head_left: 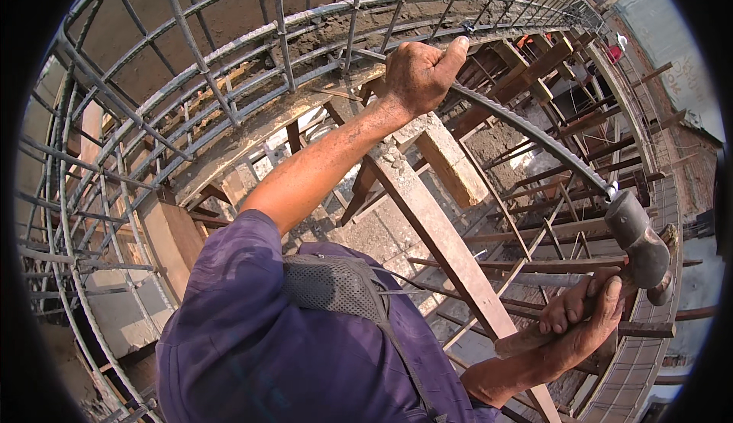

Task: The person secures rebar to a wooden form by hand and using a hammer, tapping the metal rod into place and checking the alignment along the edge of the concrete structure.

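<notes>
My left hand [422, 75] is closed around a ribbed steel bar [534, 133], thumb pointing up and to the right. The bar's far end runs toward the rebar cage [252, 41], and its other end slopes down to the right. In my right hand [580, 324] is a hammer [640, 236], gripped by its wooden handle with the fingers wrapped round. One dark, blunt face of the hammer's head is at the bar's lower right end, seemingly touching it. That end of the bar looks bright and battered.
A long timber beam [450, 247] crosses below me, near a short wooden block [452, 167]. Several props and planks form an open framework lower down at the right. Wire mesh [630, 373] lies along a ledge at the right. Rebar curves round the left side.
</notes>
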The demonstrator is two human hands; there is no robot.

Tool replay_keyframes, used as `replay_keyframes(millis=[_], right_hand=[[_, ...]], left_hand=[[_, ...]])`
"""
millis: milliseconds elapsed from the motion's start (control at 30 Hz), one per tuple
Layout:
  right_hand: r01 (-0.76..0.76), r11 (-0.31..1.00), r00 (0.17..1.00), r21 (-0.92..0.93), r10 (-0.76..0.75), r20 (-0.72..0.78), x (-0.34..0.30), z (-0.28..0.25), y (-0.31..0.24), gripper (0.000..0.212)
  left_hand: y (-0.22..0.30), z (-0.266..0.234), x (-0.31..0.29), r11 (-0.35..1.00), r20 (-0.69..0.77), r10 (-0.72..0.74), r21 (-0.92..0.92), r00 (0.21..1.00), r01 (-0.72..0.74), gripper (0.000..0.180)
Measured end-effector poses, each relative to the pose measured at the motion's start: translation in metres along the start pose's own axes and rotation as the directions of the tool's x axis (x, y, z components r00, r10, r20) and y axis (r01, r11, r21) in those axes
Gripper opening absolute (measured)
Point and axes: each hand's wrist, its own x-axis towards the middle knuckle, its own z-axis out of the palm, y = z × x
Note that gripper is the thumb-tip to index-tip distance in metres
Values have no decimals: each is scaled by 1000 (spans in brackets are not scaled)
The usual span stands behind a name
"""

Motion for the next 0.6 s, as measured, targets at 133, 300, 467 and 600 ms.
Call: replay_keyframes(millis=[133,300,467,600], right_hand=[[319,917,942,237,-335,28,5,-30,-28,31],[384,883,923,269,-375,-86,5,-5,-9,34],[-14,1000,1000,-14,14,13,-7,-16,14,38],[348,909,937,229,-346,-50,-2,-36,-18,36]], left_hand=[[-1,-2,1,1000,-18,-10,9,1000,10,71],[1,9,0,1000,-19,1,-6,1000,-1,71],[-5,4,-12,999,-3,28,20,1000,-28,70],[-6,0,-9,999,-13,36,42,999,-35,70]])
